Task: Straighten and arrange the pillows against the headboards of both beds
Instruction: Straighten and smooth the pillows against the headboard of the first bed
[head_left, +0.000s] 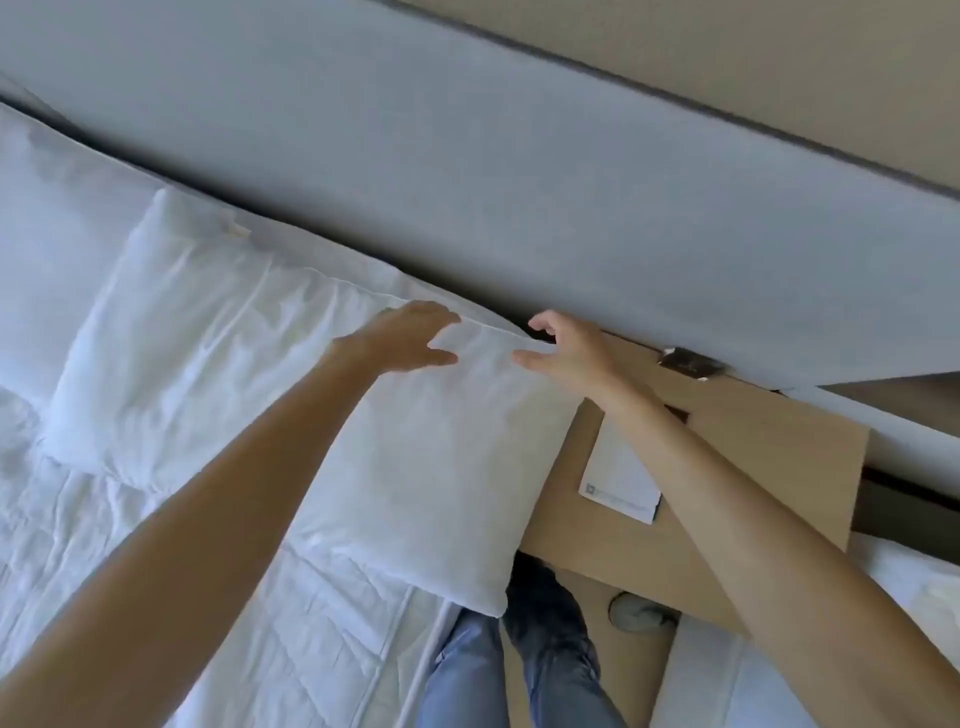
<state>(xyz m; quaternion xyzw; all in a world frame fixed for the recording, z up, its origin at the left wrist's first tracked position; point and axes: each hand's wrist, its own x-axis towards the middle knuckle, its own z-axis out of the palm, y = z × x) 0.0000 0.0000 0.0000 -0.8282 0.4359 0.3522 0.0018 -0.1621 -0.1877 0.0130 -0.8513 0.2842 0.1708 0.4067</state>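
A white pillow lies flat on the left bed, its long edge near the grey padded headboard. My left hand hovers over the pillow's far right corner with fingers spread. Just right of that corner, my right hand is open too, thumb and fingers curled close to the pillow's edge. Neither hand clearly grips the fabric. A second white pillow lies further left against the headboard, partly under the first.
A wooden nightstand stands between the beds, with a white notepad on it. The corner of the second bed shows at lower right. My legs in jeans stand in the gap.
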